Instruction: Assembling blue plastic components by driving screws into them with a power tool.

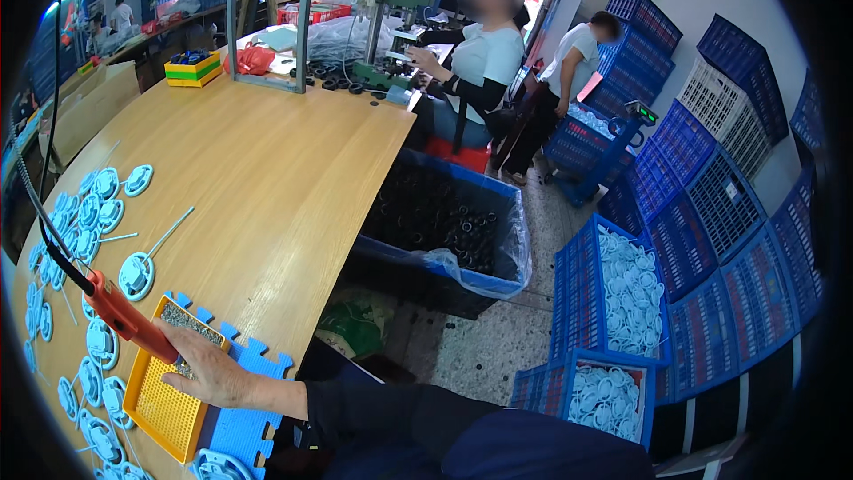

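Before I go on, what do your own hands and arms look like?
The right hand is bare, without a glove; a black sleeve covers the arm and ends short of the wrist. The left hand is out of view.

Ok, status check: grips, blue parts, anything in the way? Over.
Right grip around orange tool; left grip out of view. Pale-blue parts loose on table. Possible obstacle: yellow tray just below.

Bits [180,316] in tray [160,411] on table [275,178], wheel-shaped pieces [101,342] left of tray, crates [576,289] right of table
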Tool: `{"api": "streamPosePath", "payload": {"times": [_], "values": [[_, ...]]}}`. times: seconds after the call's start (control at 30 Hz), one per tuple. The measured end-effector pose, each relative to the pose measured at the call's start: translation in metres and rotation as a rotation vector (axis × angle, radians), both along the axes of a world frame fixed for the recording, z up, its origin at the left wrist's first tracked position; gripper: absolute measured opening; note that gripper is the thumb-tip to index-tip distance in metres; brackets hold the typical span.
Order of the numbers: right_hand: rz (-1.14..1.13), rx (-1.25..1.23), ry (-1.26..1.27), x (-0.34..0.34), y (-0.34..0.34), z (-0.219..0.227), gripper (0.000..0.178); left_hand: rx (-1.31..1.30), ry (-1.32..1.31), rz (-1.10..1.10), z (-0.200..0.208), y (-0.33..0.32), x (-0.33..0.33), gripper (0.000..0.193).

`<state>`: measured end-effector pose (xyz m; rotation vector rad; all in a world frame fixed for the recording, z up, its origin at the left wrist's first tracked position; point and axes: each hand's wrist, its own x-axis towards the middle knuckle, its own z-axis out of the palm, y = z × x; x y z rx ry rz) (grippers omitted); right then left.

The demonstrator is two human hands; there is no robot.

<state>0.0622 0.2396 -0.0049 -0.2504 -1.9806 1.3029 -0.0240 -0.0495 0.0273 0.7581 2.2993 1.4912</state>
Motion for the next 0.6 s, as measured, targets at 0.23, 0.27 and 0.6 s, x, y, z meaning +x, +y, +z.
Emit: {"api": "streamPosePath", "payload": {"times": [0.23,0.27,0.6], "values": [[-0.027,0.076,-0.048,0.013,0.004,-0.010,0.077,0.034,0.118,-0.027,-0.001,0.010,0.008,0.028],[-0.042,0.114,-0.084,0.018,0.005,-0.008,0.076,0.031,0.050,-0.010,0.001,0.012,0.011,0.028],[-0.004,0.115,-0.069,0.070,-0.037,-0.007,0.048,0.087,-0.073,0.008,-0.011,0.004,0.005,0.028]]}}
